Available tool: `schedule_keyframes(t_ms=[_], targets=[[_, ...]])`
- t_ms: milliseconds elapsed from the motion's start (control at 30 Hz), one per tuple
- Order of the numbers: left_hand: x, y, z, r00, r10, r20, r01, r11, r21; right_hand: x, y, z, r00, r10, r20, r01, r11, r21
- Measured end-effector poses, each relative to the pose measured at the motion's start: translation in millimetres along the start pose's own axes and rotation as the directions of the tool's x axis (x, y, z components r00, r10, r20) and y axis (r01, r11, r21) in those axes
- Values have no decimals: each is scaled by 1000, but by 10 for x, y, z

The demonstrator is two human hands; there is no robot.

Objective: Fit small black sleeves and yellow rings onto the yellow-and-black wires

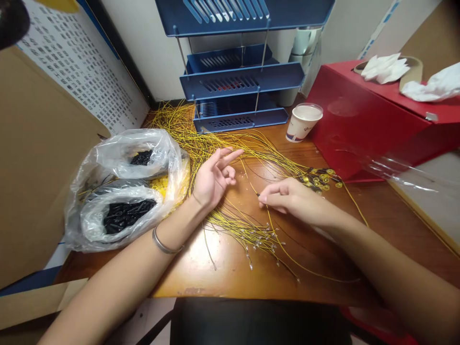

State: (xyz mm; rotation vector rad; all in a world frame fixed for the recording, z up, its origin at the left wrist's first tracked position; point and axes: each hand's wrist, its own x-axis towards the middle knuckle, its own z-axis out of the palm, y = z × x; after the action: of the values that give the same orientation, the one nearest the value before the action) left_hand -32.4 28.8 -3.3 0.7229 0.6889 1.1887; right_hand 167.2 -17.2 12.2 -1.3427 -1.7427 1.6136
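My right hand (293, 199) pinches a thin yellow wire (271, 220) between thumb and fingertips, with a small black piece (258, 194) on it at the fingertips. The wire's free length curves down to the right over the table. To the left, my left hand (213, 179) is raised over the yellow wires, palm turned up and fingers apart, with nothing visible in it. Below the hands lies a bundle of yellow-and-dark wires (230, 221) with small clear tips (257, 239). Another bundle ends in round yellow pieces (319, 181) beside my right wrist.
A clear plastic bag (77, 211) at left holds inner bags of small black pieces (129, 215). Behind stand a blue tiered tray rack (244, 81) and a paper cup (300, 125). A red box (345, 115) with tissues (384, 67) stands at right on the wooden table (201, 278).
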Motion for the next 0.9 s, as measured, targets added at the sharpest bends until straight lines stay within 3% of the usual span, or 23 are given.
schedule_keyframes(t_ms=[133, 233, 300, 367, 433, 500, 567, 667, 733, 900], targets=[[13, 33, -18, 999, 37, 23, -37, 999, -1, -45, -59, 24, 989, -14, 146, 15, 1000, -5], [32, -4, -12, 997, 70, -18, -69, 997, 36, -69, -80, 23, 985, -29, 171, 26, 999, 18], [31, -43, -4, 986, 157, -46, -150, 979, 141, -75, -73, 17, 986, -45, 158, 42, 999, 25], [8, -78, 5, 951, 305, -53, -275, 911, 307, -71, -53, 13, 992, -56, 117, 53, 998, 32], [-35, -97, 14, 889, 458, -22, -396, 790, 467, -59, -31, 11, 997, -63, 49, 60, 997, 54], [-83, -103, 23, 847, 529, 53, -452, 665, 595, -45, -15, 13, 997, -69, -18, 70, 994, 85], [-122, -105, 33, 872, 467, 146, -430, 591, 683, -35, -9, 16, 996, -74, -53, 79, 992, 96], [-147, -119, 47, 935, 251, 249, -349, 537, 768, -31, -11, 27, 997, -69, -46, 72, 993, 89], [-149, -132, 52, 944, 161, 290, -331, 508, 795, -30, -11, 36, 997, -67, -27, 69, 995, 75], [-147, -153, 54, 942, 136, 306, -330, 534, 778, -15, -1, 51, 998, -67, -10, 67, 996, 51]])
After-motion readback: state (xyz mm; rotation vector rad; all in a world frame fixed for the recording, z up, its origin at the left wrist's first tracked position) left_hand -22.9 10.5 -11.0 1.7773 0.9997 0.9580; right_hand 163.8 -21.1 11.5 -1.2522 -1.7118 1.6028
